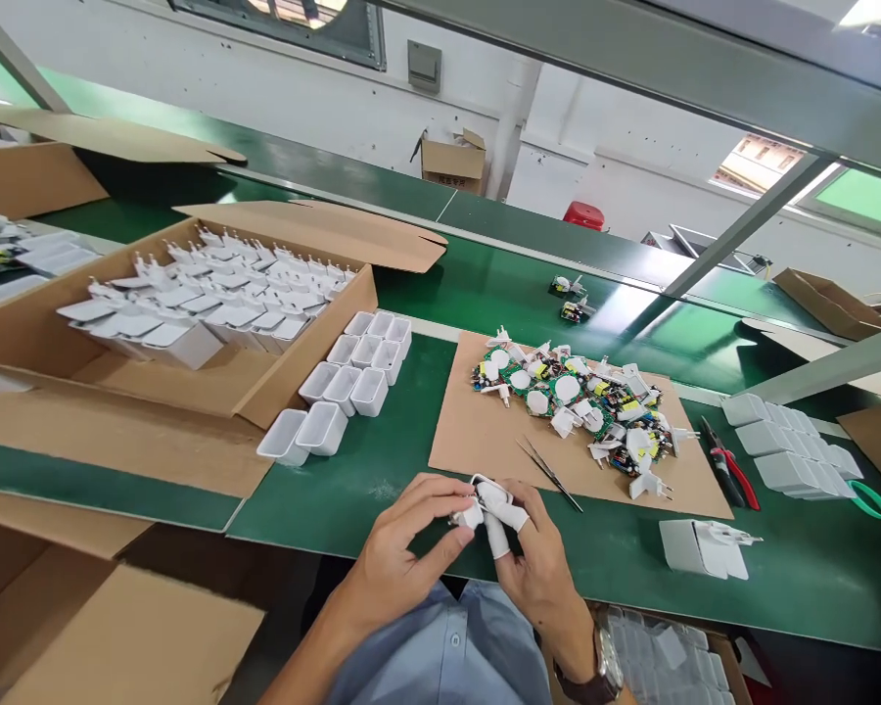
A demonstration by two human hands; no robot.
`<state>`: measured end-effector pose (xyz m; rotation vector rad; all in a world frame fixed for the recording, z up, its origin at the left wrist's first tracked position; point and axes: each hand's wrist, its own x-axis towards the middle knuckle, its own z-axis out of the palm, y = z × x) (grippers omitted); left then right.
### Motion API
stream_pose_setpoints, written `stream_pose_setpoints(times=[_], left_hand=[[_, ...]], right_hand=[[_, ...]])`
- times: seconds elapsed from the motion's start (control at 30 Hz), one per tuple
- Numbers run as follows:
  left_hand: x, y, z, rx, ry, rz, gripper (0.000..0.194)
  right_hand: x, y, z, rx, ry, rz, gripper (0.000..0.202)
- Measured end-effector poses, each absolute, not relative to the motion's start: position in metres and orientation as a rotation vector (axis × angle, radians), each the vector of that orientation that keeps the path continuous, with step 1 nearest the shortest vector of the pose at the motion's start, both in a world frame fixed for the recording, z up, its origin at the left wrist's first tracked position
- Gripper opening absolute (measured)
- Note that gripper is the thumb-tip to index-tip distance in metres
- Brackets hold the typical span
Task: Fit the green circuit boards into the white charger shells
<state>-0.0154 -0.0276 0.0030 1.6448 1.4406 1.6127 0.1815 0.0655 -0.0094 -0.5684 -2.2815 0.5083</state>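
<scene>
Close to the table's front edge, my two hands meet over a small white adapter housing (488, 488). My left hand (409, 543) is closed, thumb and fingers pinching a white plug piece (471, 513) against the housing's side. My right hand (537, 558), with white finger cots on its thumb and forefinger, is closed around the housing. The fingers partly hide how the two parts fit together. Just beyond lie tweezers (550, 476) on a cardboard sheet (459, 431), which bears a pile of circuit boards with white plugs (567, 390).
Left stands an open carton (264, 392) of white adapters (212, 299), with empty white housings (345, 387) beside it. On the right are pliers (731, 470), more housings (793, 446), green tape (872, 499) and a housing with a plug part (705, 548). A metal post (753, 225) rises behind.
</scene>
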Motion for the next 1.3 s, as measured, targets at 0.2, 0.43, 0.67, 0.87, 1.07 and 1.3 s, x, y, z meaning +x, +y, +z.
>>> stream_pose_setpoints(times=[0.2,0.43,0.67,0.87,1.07,1.3], left_hand=[[-0.009,-0.022,0.014,1.813,1.404,1.461,0.023],[0.005,0.003,0.014,1.815,1.857,1.644,0.003],[0.020,0.012,0.009,1.915,2.116,1.583,0.015],[0.017,0.013,0.000,1.723,2.005,1.583,0.015],[0.004,0.002,-0.017,1.722,1.865,1.498,0.014],[0.000,-0.009,-0.030,1.839,1.872,1.304,0.024]], right_hand=[[0.183,0.064,-0.016,-0.598,-2.229,0.561,0.053],[0.182,0.059,-0.023,-0.722,-2.158,0.509,0.059],[0.183,0.059,-0.021,-0.660,-2.157,0.557,0.063],[0.179,0.061,-0.030,-0.607,-2.118,0.547,0.056],[0.185,0.055,-0.017,-0.642,-2.049,0.326,0.040],[0.278,0.062,-0.002,-1.096,-1.801,-0.142,0.034]])
